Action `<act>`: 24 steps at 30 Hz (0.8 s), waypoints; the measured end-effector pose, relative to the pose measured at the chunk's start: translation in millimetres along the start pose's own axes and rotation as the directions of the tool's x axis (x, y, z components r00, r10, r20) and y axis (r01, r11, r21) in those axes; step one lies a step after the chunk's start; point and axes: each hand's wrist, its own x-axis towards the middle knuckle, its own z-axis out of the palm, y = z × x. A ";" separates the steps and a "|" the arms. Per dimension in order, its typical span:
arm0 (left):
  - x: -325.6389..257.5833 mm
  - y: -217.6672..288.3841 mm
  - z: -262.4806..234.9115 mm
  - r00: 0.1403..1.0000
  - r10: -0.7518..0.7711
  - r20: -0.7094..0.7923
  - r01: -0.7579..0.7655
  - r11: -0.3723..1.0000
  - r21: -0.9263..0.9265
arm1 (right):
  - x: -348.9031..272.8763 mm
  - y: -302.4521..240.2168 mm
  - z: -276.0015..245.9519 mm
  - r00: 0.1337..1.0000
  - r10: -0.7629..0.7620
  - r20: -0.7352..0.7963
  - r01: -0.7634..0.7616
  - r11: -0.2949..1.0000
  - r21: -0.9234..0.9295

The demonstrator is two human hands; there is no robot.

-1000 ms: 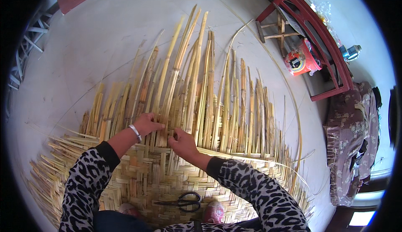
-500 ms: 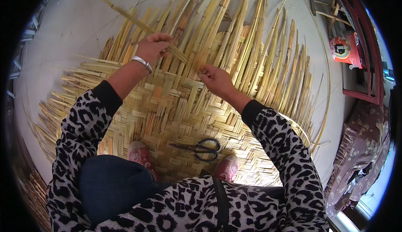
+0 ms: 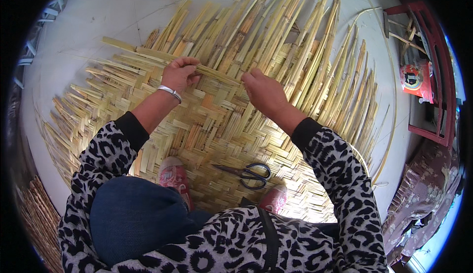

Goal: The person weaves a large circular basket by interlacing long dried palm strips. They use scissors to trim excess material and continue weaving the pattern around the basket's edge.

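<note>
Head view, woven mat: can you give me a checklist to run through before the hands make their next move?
1. Left hand has a grip on the strip: ok, fingers closed around it.
2. Right hand has a grip on the strip's right end: cannot tell; its fingertips are at that end, but the contact is hidden.
3. Scissors apart from both hands: ok, they lie on the mat, nearer the body.
4. Feet off the mat: not ok, the left shoe and right shoe are on it.
5. Mat's far edge free of loose ends: not ok, many stick out there.
</note>
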 end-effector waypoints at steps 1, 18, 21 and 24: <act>-1.1 3.0 -3.9 0.998 0.006 0.064 -0.004 1.000 -0.017 | 7.3 -7.0 4.3 1.000 0.022 0.008 -0.023 0.998 0.054; 66.6 42.7 42.8 0.895 0.065 0.440 -0.313 0.796 0.518 | 43.5 -39.2 22.2 0.869 0.488 -0.085 -0.424 0.822 0.379; 76.0 38.2 55.7 0.886 0.168 0.432 -0.449 0.544 0.709 | 41.8 -39.6 23.1 0.841 0.523 -0.136 -0.431 0.801 0.416; 84.2 44.7 71.9 0.877 0.140 0.460 -0.479 0.169 0.862 | 37.6 -39.7 22.6 0.814 0.563 -0.144 -0.434 0.754 0.493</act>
